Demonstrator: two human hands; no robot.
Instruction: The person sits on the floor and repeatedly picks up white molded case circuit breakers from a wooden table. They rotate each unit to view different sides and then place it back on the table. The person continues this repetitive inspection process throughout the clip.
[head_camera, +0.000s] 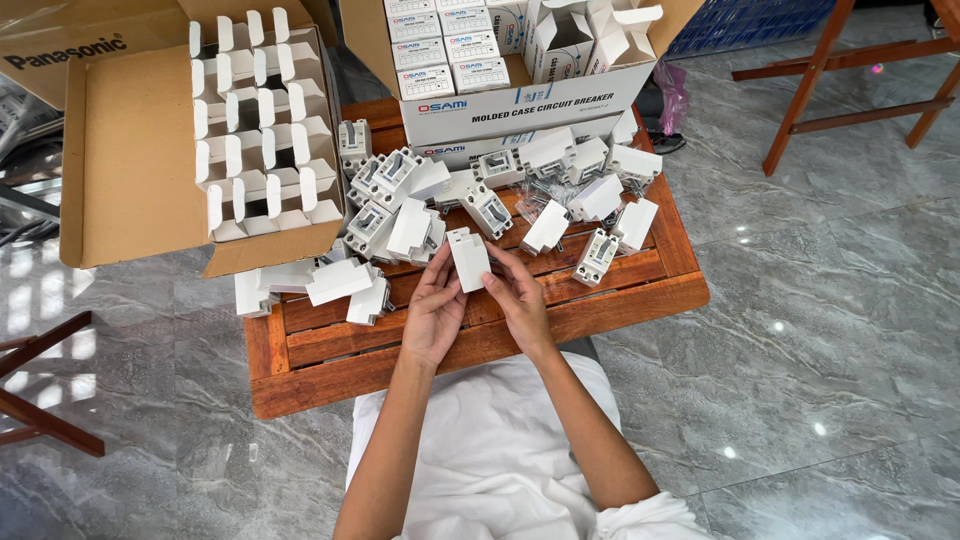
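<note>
Head view: left hand (433, 315) and right hand (520, 300), fingers curled, together grip one white breaker (469, 259) above a wooden table (480, 340). Beyond the hands lie roughly twenty loose breakers (485, 205); two cardboard boxes (130, 150) stand farther off.

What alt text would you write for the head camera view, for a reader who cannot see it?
A person's left hand and right hand together hold a small white box above a wooden slatted table. Loose grey circuit breakers and more white boxes lie on the table, with open cardboard cartons behind.
</note>
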